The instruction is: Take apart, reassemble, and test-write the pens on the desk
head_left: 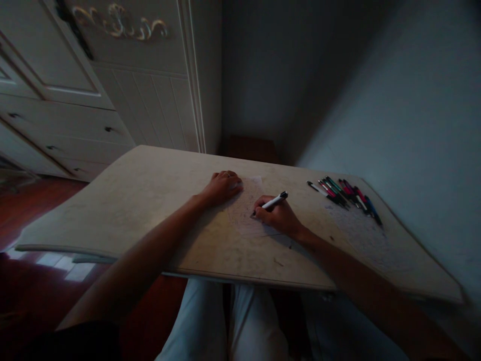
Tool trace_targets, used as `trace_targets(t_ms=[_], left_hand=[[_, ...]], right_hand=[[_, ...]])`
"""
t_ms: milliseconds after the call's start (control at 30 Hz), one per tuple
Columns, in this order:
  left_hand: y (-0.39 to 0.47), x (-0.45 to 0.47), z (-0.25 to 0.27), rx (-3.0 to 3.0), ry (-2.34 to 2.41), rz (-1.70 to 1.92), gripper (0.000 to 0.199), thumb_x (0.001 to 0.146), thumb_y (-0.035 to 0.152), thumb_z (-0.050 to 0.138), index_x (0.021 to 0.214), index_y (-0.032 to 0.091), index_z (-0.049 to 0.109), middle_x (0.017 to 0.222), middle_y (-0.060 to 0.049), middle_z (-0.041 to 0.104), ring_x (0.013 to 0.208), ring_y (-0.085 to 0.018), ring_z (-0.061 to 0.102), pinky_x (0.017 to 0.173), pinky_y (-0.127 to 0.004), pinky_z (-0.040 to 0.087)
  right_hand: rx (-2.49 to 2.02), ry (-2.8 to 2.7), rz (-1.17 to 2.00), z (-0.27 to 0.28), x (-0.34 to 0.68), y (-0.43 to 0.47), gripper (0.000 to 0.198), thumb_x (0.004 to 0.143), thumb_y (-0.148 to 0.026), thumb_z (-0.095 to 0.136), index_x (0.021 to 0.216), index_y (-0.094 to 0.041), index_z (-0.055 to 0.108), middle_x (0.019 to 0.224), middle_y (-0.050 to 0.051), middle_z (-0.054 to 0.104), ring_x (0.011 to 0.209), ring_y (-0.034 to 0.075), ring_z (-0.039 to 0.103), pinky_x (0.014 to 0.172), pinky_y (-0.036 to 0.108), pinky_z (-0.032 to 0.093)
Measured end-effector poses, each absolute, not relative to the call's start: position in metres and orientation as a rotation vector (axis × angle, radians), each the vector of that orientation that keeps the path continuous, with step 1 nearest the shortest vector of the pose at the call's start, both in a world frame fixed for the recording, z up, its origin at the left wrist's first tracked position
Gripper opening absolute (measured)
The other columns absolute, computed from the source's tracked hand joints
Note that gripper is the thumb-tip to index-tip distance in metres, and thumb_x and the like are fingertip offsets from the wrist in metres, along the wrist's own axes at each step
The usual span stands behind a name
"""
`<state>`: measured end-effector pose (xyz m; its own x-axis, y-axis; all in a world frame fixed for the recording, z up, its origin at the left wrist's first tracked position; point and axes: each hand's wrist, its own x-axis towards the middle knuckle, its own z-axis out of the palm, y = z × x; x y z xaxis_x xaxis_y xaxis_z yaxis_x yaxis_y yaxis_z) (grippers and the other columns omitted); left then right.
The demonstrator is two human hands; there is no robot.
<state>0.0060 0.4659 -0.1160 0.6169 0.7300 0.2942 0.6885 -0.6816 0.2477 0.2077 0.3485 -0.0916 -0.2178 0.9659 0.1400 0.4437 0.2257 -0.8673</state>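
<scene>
In my right hand [280, 215] is a white pen [273, 201] with a black end, its tip down on a sheet of paper [257, 225] covered in writing. The fingers are closed round the pen near its tip. My left hand [224, 187], with a ring on one finger, lies palm down over the upper left part of the same sheet, its fingers laid on the surface. The handwriting is too small to read.
Several pens [334, 193] lie in a loose cluster at the right of the pale table [150, 185]. Beneath them is a second written sheet [361, 233]. A wall [421, 120] borders the table's right side. White cabinets [150, 105] stand behind and left.
</scene>
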Motion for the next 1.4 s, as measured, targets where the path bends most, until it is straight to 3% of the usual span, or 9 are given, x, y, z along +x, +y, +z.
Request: trace_targets(t_ms=[1400], left_hand=[[0.4644,0.0057,-0.1140,2.698,1.190,0.561,0.035,0.095,0.043,0.048,0.117,0.023,0.067,0.128,-0.011,0.062,0.122,-0.027,0.053,0.103,-0.045,0.037]], right_hand=[[-1.333,-1.758,0.885,-0.0917,0.2085,0.3501,0.013,0.073,-0.028,0.059,0.069,-0.017,0.065,0.054,-0.001,0.057,0.050,0.011,0.049,0.048,0.023,0.037]])
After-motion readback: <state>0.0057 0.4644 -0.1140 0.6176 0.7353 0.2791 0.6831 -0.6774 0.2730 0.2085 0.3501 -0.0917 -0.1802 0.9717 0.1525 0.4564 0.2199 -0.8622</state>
